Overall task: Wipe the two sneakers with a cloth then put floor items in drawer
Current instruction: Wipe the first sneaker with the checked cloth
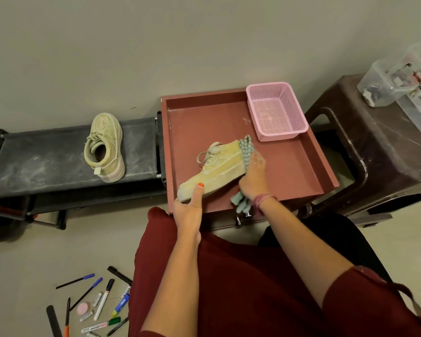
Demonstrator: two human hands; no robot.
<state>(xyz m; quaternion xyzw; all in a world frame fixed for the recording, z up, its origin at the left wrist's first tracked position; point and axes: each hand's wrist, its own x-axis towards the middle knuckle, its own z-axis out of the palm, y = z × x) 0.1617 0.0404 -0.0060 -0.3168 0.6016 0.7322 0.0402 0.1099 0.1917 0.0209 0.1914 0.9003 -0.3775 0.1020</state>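
Note:
My left hand grips the heel end of a beige sneaker, tipped on its side over the open reddish drawer. Against the sneaker's toe end my right hand holds a green checked cloth; one tail of the cloth hangs below my wrist. The second beige sneaker stands upright on the dusty black shoe rack to the left. Several pens, markers and small items lie scattered on the floor at the lower left.
An empty pink mesh basket sits in the drawer's far right corner. A brown plastic stool at the right carries a clear box of supplies. A pale wall rises behind everything. My knees, in dark red cloth, fill the foreground.

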